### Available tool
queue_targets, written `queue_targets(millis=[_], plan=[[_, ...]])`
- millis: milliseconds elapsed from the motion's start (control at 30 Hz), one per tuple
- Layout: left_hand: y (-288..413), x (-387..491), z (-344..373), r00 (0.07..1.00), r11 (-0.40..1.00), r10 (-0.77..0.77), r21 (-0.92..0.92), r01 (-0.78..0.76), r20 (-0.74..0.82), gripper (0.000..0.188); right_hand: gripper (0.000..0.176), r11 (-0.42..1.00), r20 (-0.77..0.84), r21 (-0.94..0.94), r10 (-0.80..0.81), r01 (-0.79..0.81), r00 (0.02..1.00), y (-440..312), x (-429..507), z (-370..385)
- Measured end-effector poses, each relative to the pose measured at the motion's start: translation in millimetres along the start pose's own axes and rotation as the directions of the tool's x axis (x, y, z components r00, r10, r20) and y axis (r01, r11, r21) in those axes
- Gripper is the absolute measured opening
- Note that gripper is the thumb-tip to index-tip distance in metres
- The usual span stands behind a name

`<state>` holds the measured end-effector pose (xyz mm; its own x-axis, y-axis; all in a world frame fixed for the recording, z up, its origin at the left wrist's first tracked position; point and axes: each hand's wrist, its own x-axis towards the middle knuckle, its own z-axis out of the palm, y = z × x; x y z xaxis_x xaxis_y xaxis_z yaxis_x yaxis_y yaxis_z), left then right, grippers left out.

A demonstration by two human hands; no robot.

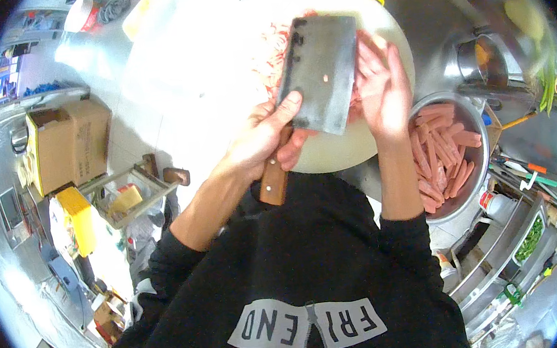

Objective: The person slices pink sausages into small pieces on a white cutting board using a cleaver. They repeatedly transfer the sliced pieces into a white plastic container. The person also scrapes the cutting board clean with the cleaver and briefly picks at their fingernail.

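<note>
My left hand (274, 128) grips the wooden handle (274, 179) of a cleaver, its thumb pressed on the lower blade. The broad steel blade (321, 75) is raised over a round white cutting board (327, 153), one face towards me, with a small pink scrap stuck to it. My right hand (386, 94) is beside the blade's right edge, palm turned up and thumb apart from the fingers; its fingertips are partly hard to make out. Thin shreds of pink meat (273, 52) lie on the board, partly hidden behind the blade.
A metal basin (486, 152) of pink meat sticks (442, 157) stands right of the board. Farther right are a metal pot (483, 58) and a tray of chopped greens (530, 239). A cardboard box (72, 147) and a wooden-framed stool (132, 189) are at left. Glare whitens the upper left.
</note>
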<state>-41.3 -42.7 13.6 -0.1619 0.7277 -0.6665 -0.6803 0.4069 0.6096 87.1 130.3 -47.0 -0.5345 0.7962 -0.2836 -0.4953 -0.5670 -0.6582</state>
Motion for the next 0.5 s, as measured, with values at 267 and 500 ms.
queue_targets(millis=[267,500], plan=[[23,36,-1,0.998,0.999,-0.012,-0.051,0.015,0.059,0.036,0.056,0.984,0.056,0.163,-0.08,0.07,0.995,13,-5,24],[56,56,-21,0.997,0.999,-0.009,0.048,0.005,0.082,0.029,0.065,0.966,-0.112,0.243,-0.058,0.084,0.992,18,-24,40]])
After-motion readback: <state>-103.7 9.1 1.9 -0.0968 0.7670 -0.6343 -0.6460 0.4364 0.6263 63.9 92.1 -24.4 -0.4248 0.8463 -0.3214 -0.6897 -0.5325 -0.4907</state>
